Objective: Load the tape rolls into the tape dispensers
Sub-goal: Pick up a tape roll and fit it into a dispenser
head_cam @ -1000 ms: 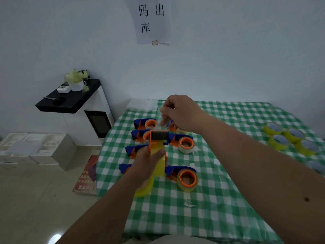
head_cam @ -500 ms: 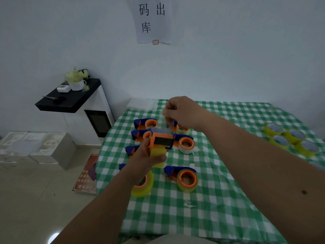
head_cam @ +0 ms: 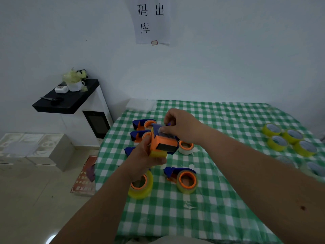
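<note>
My left hand (head_cam: pixel 146 155) grips an orange and blue tape dispenser (head_cam: pixel 162 142) with a yellow roll in it, held above the table. My right hand (head_cam: pixel 182 126) pinches the clear tape end (head_cam: pixel 161 129) at the dispenser's top. Several loaded dispensers lie on the green checked tablecloth (head_cam: pixel 219 199): one near the front (head_cam: pixel 182 178), one under my left wrist (head_cam: pixel 140 184), others behind my hands (head_cam: pixel 144 124). Loose yellow tape rolls (head_cam: pixel 288 140) sit at the right.
A black-topped white cabinet (head_cam: pixel 70 101) stands left of the table with a cup and small items. Grey boxes (head_cam: pixel 31 148) and a red booklet (head_cam: pixel 84 175) lie on the floor. A paper sign (head_cam: pixel 151 20) hangs on the wall.
My left hand has tilted the dispenser and raised it toward my right hand. The right hand came down onto the dispenser's top with the tape end.
</note>
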